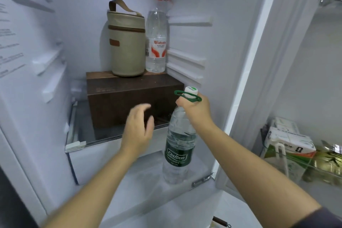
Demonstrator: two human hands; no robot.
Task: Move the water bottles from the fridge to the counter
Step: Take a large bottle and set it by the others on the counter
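One green-labelled bottle point(178, 146) extends below the right grip point(196, 109), which apparently clasps its neck.

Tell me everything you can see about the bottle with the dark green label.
The green-label bottle is clear ribbed plastic, nearly full of water, with a white cap, a green carry loop at the neck and a dark green band reading Cestbon. It stands roughly upright, low at the front right of the fridge. The right hand grips its neck under the cap. Whether its base rests on the white ledge below is unclear. The left hand hovers near, not touching.
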